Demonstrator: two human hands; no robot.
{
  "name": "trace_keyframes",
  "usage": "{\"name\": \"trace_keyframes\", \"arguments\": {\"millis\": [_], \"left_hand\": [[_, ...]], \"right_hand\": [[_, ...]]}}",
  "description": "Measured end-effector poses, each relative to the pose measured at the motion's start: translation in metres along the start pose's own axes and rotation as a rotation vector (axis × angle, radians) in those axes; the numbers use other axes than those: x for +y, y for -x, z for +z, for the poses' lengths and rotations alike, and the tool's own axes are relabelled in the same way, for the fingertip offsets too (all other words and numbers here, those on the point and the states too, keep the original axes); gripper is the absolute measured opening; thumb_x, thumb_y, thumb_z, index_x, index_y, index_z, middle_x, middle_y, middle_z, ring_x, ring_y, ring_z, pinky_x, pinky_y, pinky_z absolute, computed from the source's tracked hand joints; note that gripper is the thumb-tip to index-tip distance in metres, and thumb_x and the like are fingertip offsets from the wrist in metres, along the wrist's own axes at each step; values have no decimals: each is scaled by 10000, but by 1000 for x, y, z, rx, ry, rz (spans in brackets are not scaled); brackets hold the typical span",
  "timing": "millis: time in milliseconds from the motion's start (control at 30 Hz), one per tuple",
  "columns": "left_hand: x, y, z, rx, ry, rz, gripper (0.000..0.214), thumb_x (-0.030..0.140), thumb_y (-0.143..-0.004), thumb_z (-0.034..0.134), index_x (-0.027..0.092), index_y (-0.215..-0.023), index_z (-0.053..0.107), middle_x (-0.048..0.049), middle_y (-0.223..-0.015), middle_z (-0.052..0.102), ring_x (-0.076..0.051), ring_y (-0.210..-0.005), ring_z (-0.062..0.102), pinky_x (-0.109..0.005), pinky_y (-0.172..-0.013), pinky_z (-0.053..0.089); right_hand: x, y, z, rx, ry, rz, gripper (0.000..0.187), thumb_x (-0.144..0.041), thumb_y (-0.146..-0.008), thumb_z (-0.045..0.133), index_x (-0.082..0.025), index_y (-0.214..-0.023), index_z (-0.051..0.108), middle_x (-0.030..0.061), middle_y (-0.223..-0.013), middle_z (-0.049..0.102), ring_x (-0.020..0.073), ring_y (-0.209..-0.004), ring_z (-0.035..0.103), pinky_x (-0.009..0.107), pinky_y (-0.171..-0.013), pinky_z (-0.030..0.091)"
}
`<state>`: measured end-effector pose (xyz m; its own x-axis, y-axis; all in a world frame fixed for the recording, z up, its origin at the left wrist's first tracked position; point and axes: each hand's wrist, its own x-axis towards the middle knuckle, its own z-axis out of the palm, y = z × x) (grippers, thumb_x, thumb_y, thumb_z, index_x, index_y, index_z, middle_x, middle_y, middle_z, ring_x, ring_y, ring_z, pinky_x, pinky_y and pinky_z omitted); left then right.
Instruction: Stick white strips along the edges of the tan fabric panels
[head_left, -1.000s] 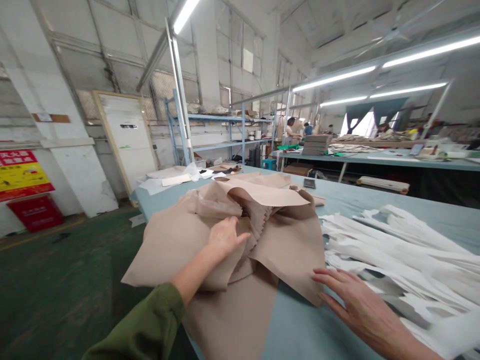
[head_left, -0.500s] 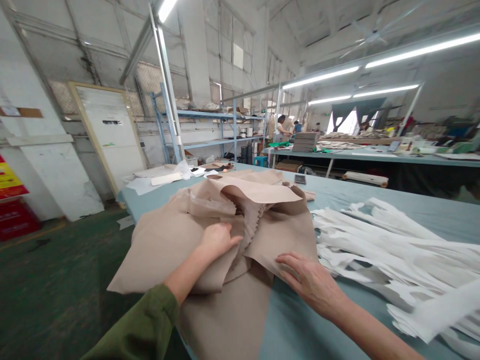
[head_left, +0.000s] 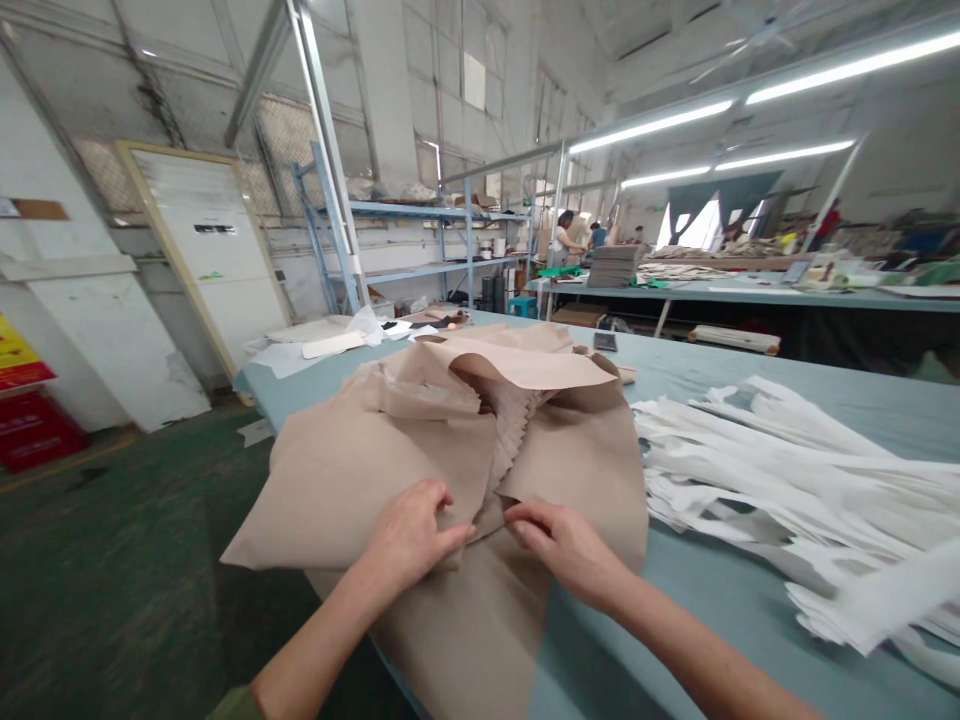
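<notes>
A crumpled heap of beige fabric (head_left: 345,470) lies on the blue-covered table, with a zigzag-cut edge running down its middle fold. One panel of it hangs over the table's near edge. My left hand (head_left: 412,530) rests on the left part of the heap, its thumb and curled index finger apart. Close by on the right, my right hand (head_left: 562,545) has thumb and fingers pinched on the corner of the right-hand fabric flap. The fingertips of both hands are near each other at the centre of the heap.
White cut strips (head_left: 787,490) are piled on the right of the blue table (head_left: 592,650). A dark phone-like object (head_left: 604,342) lies behind the heap. White sheets (head_left: 330,345) sit at the far left corner. People work at a farther table (head_left: 825,295).
My left hand has come down toward me over the fabric. My right hand has moved left, from lying over the flap's edge to pinching its corner. The view has shifted slightly.
</notes>
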<state>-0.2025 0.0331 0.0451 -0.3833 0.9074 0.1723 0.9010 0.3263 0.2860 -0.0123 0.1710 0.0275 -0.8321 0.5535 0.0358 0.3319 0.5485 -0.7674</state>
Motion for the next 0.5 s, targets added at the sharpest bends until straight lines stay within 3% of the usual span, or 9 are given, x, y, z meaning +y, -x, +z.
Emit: {"name": "trace_keyframes", "arguments": {"millis": [133,267,367,500], "left_hand": [[9,16,6,57,41,42,350,405,-815,690,230,-1104,599,-68,-1125,661,-244,-1099,598,-347,-948,470],[11,29,11,108,7,19,252,301,-800,672,218,-1031,616,-79,-1052,657,-285,-1055,587,-422,-941,475],[4,36,11,208,-37,-8,174,222,-822,588,233,-994,615,-70,-1016,665,-277,-1010,605,-416,-903,491],[-17,40,-3,390,-8,-34,200,180,-856,450,258,-935,617,-32,-890,689,-227,-873,657,-352,-796,512]], "right_hand": [[-11,-12,25,-107,-170,81,386,-208,-898,382,-145,-1139,678,63,-915,757,148,-662,694,234,-571,512],[-28,-22,50,-144,-240,60,321,-144,-859,393,-156,-995,683,24,-792,712,116,-555,626,194,-473,425],[-46,-30,57,-105,-236,-21,310,-88,-818,415,-187,-919,690,4,-771,684,121,-604,597,210,-565,449],[-68,-37,57,-79,-244,-131,280,-112,-810,505,-229,-929,730,18,-948,716,178,-870,622,260,-806,472]]}}
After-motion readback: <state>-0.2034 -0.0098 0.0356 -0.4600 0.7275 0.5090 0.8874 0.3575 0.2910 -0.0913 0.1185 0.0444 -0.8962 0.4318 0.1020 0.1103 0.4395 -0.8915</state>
